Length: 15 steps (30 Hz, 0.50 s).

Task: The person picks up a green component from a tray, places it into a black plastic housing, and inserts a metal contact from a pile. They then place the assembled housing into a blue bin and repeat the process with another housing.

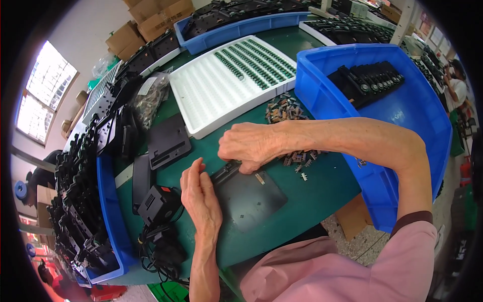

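A flat black plastic panel [254, 201] lies on the green tabletop in front of me, with a slotted strip along its far edge. My right hand [254, 145] reaches over that far edge with its fingers curled down onto the strip; whatever they pinch is hidden beneath the hand. Along the panel's left side rests my left hand [202, 199], open, its fingers stretched away from me and gripping nothing. A heap of small metal-and-black parts [287, 109] is spread behind and under my right wrist. Further left sits another black panel [168, 141] with a slotted edge.
Behind my hands stands a white tray [193, 108] with rows of small green parts. At the right, a blue bin [322, 88] holds black panels. Left are a black boxy device [160, 205] with cables, a plastic bag [151, 98] and a blue crate [108, 201] full of black parts.
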### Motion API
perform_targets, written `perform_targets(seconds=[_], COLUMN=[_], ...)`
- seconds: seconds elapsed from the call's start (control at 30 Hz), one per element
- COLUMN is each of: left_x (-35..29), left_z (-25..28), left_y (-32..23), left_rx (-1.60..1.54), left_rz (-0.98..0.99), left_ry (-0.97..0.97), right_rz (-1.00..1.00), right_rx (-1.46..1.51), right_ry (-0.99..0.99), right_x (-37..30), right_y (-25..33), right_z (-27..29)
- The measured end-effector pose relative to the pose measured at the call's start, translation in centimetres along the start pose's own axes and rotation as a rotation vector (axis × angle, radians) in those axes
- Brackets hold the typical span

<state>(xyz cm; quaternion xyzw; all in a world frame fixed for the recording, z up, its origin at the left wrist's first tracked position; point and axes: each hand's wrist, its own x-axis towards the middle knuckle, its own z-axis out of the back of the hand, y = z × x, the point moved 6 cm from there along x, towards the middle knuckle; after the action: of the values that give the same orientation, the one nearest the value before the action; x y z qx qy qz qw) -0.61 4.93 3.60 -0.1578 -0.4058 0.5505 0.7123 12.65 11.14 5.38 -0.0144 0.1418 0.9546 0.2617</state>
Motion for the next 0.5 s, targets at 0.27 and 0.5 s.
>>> perform_targets(seconds=[0.27, 0.5], left_x=[-0.2, -0.3], left_z=[0.0, -0.1], left_y=[0.5, 1.3], left_rx=[-0.093, -0.129], left_rz=[0.069, 0.117], left_ry=[-0.047, -0.079], right_rz=[-0.088, -0.19], right_rx=[-0.085, -0.077], right_ry=[-0.164, -0.465], right_x=[-2.7, -9.6], right_y=[-1.1, -3.1], right_z=[4.9, 13.1])
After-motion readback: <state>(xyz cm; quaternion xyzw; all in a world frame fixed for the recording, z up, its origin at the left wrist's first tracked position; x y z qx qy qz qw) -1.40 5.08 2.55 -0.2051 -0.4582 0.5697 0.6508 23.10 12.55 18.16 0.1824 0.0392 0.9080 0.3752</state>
